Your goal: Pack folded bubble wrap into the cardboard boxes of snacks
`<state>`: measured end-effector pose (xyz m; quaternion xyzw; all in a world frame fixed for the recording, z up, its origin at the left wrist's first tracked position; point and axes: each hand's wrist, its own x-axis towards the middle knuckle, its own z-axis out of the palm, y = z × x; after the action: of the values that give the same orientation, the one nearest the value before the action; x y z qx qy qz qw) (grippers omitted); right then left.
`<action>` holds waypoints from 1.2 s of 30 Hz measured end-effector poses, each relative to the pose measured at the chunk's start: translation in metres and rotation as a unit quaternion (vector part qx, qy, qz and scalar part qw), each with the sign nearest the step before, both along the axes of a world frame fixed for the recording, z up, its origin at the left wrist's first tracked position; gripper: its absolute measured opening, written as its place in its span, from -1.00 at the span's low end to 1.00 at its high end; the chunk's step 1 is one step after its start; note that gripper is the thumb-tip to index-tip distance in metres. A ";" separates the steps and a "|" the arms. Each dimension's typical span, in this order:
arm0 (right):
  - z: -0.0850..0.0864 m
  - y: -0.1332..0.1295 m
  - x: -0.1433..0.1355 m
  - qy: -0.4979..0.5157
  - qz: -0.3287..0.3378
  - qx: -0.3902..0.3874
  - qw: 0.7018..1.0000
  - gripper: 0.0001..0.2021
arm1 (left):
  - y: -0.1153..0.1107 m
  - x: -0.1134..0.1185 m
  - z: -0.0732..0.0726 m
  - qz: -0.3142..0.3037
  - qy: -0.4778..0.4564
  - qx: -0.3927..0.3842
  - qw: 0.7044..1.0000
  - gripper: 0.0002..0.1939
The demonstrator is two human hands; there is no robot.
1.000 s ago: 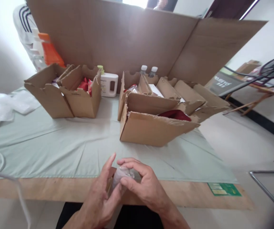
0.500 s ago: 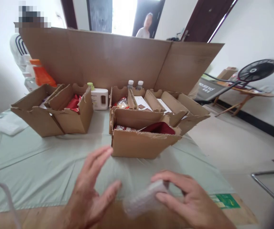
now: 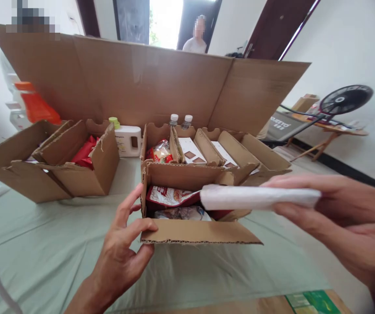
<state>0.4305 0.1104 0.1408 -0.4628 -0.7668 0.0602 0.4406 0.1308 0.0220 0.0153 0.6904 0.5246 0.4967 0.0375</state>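
left hand (image 3: 122,248) bare, forearm (image 3: 87,290) uncovered too; right hand (image 3: 347,224) likewise bare.

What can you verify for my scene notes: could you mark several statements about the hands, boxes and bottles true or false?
1. The right hand holds a slim white item. True.
2. The left hand grips the white jug. False: it grips the front wall of the front box.
3. A red-and-white packet lies inside the front box. True.
4. The white jug lies on its side. False: it stands upright.
5. Two white caps show beyond the boxes on the right. True.
6. The white item rests on the cloth. False: it is held above it.
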 end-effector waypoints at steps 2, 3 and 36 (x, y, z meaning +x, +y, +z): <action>0.004 0.005 -0.019 -0.091 0.074 0.000 0.993 -0.72 | 0.002 0.000 0.000 -0.004 -0.003 0.003 1.000 -0.62; 0.005 0.007 -0.026 -0.133 0.112 0.008 0.985 -0.74 | 0.003 0.000 0.000 -0.007 -0.002 0.005 1.000 -0.62; -0.085 -0.002 0.044 0.003 -0.050 -0.154 0.987 -0.39 | 0.009 -0.017 -0.046 -0.015 -0.288 -0.146 0.946 0.05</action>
<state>0.4745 0.1087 0.0559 -0.5622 -0.7231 0.1569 0.3693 0.1133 0.0310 -0.0303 0.5123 0.5481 0.5917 0.2949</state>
